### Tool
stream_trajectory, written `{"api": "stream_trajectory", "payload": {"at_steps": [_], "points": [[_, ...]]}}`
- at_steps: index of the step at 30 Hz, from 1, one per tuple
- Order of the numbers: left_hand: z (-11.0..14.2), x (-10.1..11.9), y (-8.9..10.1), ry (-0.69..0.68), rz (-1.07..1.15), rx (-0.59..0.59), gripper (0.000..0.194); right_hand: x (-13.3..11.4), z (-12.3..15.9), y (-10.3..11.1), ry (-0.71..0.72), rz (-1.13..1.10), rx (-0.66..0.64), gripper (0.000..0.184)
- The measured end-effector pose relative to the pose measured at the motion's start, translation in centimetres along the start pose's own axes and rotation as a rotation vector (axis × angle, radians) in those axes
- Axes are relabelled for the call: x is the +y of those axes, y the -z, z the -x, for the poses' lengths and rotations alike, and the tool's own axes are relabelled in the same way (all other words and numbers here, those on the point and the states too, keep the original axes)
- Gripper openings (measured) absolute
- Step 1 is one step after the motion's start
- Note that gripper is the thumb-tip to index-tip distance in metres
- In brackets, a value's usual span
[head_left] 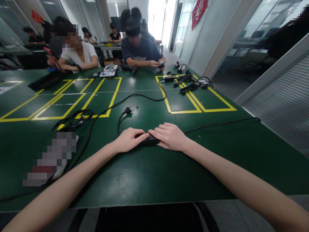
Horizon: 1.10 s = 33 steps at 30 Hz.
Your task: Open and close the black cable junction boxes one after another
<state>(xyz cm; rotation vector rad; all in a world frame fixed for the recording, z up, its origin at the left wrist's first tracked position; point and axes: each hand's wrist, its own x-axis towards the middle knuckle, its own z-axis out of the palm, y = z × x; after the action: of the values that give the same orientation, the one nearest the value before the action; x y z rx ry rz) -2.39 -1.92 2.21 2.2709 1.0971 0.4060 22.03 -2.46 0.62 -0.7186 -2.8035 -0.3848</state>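
Both of my hands are closed around a black power adapter (pixel 152 140) at the middle of the green table (pixel 116 183). My left hand (pixel 130 140) grips its left end, with the thumb along the top. At the right end, my right hand (pixel 172 137) has its fingers laid over the adapter. A black cord curves up from behind my left hand to a plug (pixel 127 111) lying on the table. Another black cord (pixel 222 123) runs from beside my right hand towards the table's right edge. The hands cover much of the adapter.
To the left lie a coiled black cable (pixel 72 120) and a blurred-out flat item (pixel 51 158). A long cord (pixel 137 95) crosses the table. Yellow tape frames (pixel 185 112) mark the surface. Black parts (pixel 189 83) and a drill (pixel 134 69) lie at the far side, where people sit working.
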Motion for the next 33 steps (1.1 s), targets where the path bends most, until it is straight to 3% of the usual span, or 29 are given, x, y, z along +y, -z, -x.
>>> {"api": "stream_trajectory", "payload": {"at_steps": [5, 9, 12, 16, 20, 25, 33], "points": [[-0.2, -0.2, 0.1, 0.015, 0.247, -0.019, 0.045, 0.0, 0.2, 0.1, -0.012, 0.019, 0.041, 0.044], [-0.2, -0.1, 0.0, 0.005, 0.290, 0.007, 0.040, 0.1, 0.0, 0.1, -0.025, 0.010, 0.059, 0.038], [0.0, 0.1, -0.1, -0.045, 0.209, 0.069, 0.037, 0.1, -0.2, 0.1, -0.056, -0.052, 0.026, 0.026], [0.4, 0.1, -0.4, -0.185, -0.027, 0.174, 0.036, 0.2, 0.0, 0.2, -0.098, -0.253, 0.011, 0.043], [0.4, -0.4, -0.7, -0.296, -0.195, 0.200, 0.034, 0.1, 0.4, 0.0, -0.145, -0.386, 0.042, 0.034], [0.3, -1.0, -1.0, -0.302, -0.240, 0.187, 0.034, 0.1, 0.4, -0.6, -0.115, -0.333, 0.132, 0.037], [0.2, -0.8, -1.1, -0.314, -0.245, 0.174, 0.035, 0.1, 0.2, -0.6, -0.093, -0.285, 0.174, 0.040]]}}
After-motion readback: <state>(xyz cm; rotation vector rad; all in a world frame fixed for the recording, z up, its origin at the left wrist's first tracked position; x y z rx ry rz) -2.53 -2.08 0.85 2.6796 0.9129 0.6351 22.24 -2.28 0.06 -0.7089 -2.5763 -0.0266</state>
